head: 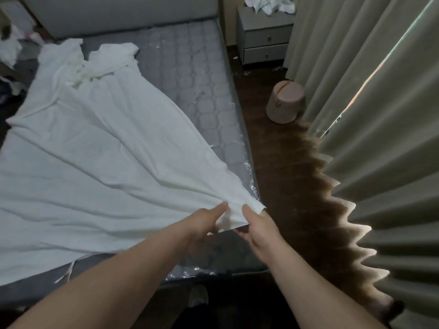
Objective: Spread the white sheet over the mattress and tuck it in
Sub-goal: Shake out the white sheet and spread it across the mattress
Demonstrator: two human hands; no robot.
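Observation:
The white sheet lies rumpled across the left and middle of the grey quilted mattress, bunched up near the headboard. Its near right corner is drawn taut toward the mattress's near right corner. My left hand pinches that corner from the left, thumb on top. My right hand grips the same corner from the right, fingers under the cloth. The mattress's right strip and far right part lie bare, with shiny plastic wrap along the edge.
A grey padded headboard stands at the back. A grey nightstand with crumpled white cloth on top sits at the far right. A pink round bin stands on the dark wooden floor. Pleated beige curtains fill the right side.

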